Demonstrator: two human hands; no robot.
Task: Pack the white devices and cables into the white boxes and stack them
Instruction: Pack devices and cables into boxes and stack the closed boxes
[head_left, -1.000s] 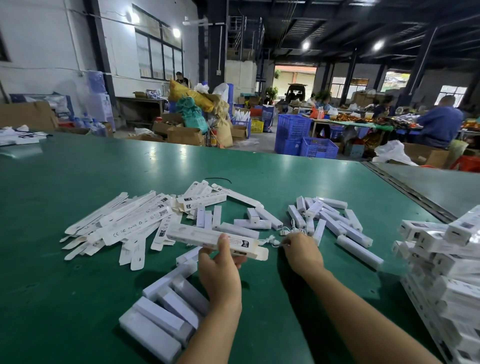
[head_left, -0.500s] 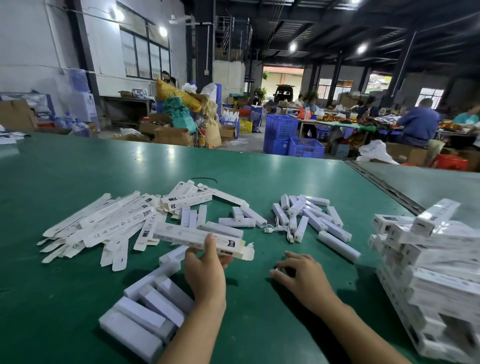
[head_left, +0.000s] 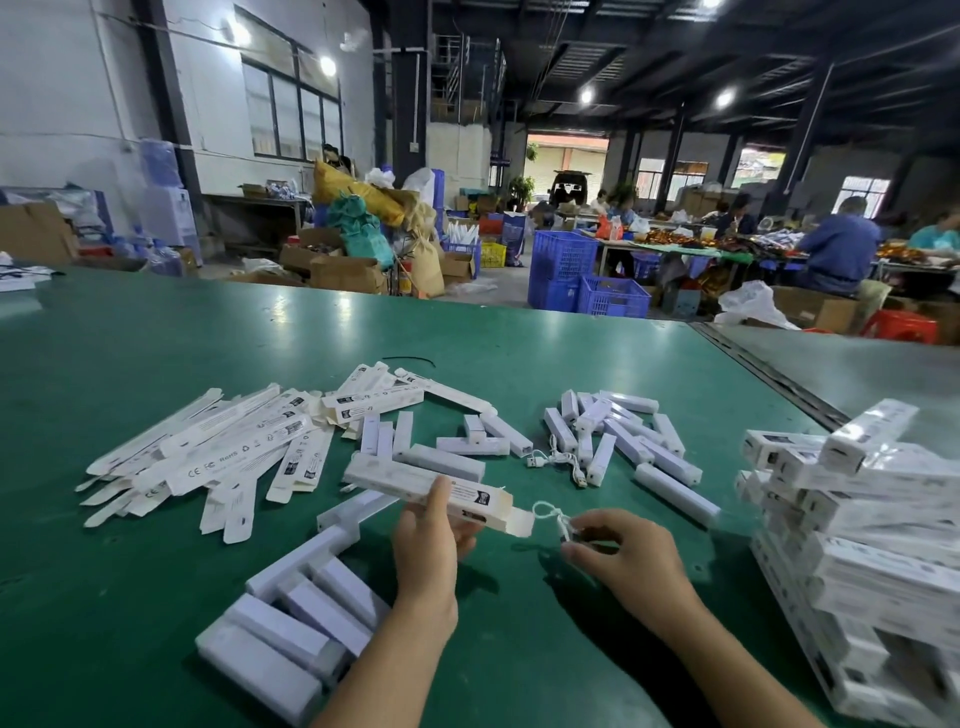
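While our left hand (head_left: 423, 540) grips the open box (head_left: 431, 486), our right hand (head_left: 621, 553) pinches the coiled cable (head_left: 553, 519) just beside its flap.

A single wide-angle camera rides on the person's head, facing forward and tilted down over the green worktop (head_left: 156, 364). It sits close to the near edge: both forearms fill the bottom of the frame, and the left hand (head_left: 423, 540) and right hand (head_left: 621, 553) lie just below centre. The upper half takes in the hall beyond. The stacked boxes (head_left: 857, 519) at the right edge look bowed and smeared, probably from lens distortion.
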